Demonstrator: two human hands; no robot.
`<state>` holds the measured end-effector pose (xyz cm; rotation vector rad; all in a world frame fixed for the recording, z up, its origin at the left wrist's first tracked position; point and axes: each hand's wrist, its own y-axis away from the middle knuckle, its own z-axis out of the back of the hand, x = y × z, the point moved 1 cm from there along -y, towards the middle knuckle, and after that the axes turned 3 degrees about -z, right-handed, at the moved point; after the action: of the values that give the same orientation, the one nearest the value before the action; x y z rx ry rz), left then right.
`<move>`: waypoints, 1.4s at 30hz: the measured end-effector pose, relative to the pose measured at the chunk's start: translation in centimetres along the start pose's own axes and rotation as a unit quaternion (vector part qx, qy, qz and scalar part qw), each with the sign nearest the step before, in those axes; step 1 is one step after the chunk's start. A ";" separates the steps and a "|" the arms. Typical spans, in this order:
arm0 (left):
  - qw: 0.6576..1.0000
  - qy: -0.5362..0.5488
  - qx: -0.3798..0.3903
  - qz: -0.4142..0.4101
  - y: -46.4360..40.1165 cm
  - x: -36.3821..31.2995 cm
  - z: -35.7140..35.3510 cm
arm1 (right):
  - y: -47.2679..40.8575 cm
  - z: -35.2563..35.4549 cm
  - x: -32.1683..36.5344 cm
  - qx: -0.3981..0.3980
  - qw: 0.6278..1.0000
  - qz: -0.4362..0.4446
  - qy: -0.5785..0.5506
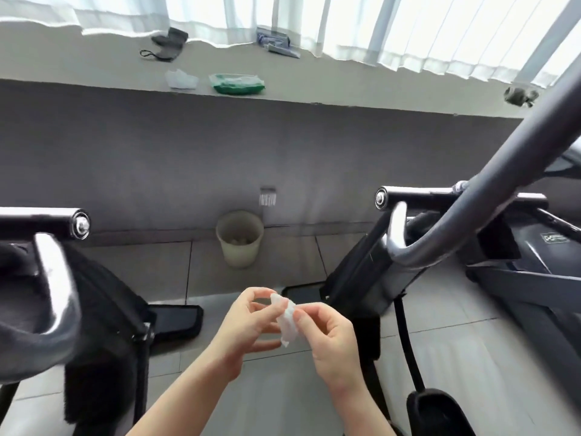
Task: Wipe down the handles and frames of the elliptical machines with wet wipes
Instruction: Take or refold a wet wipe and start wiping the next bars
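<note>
Two bare hands, low centre of view, both holding one crumpled white wet wipe (287,319) between them above the tiled floor (276,388). Left hand (248,322): fingers curled, thumb and forefinger pinching the wipe's upper edge. Right hand (327,332): fingers curled, thumb and forefinger pinching the wipe's side, with the rest of the sheet hanging below the fingertips.

One elliptical machine, left (94,309): black crossbar with a chrome end cap, curved silver handle below it, black body and foot plate on the floor. Not touched by either hand.

One elliptical machine, right (371,265): black crossbar with end cap, long grey curved handle (490,190) sweeping up to the top right corner, black frame and cable beneath. Also apart from both hands.

One pale plastic waste bin (239,239), on the floor against the grey wall, between the two machines; small pale scraps inside.

One window ledge (345,86), above the wall, bearing: a green wet-wipe pack (237,84); a loose white wipe (181,79) just beside it on the left; a dark pouch with a strap (166,44) farther back; a blue-and-white packet (273,42) near the white curtain (408,29).
</note>
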<state>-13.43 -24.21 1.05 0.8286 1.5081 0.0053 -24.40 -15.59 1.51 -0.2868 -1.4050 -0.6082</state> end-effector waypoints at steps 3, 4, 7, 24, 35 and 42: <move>0.999 0.024 0.027 0.013 -1.3 0.1 0.7 | -0.3 -1.6 -0.1 -0.032 0.998 0.005 0.047; 0.999 0.028 0.041 0.011 -1.9 0.1 0.9 | -0.4 -2.0 -0.2 -0.043 0.998 0.002 0.052; 0.998 0.032 0.053 0.002 -4.2 -0.1 0.5 | -1.2 -1.8 -0.9 -0.107 0.993 -0.019 0.039; 0.958 -0.162 0.234 -0.019 -21.2 -6.8 1.5 | -15.3 1.5 -0.7 -0.112 0.983 0.031 0.139; 0.894 -0.183 0.408 -0.009 -35.6 -12.7 -2.7 | -24.6 0.8 1.5 -0.275 0.959 -0.011 0.075; 0.821 -0.263 0.505 -0.035 -45.6 -20.9 -6.2 | -32.2 -1.2 4.5 -0.438 0.895 -0.072 0.044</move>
<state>-43.29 -64.95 -1.80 1.4497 0.9277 -1.0833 -41.04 -43.57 0.38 -0.8618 -0.9903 -1.3520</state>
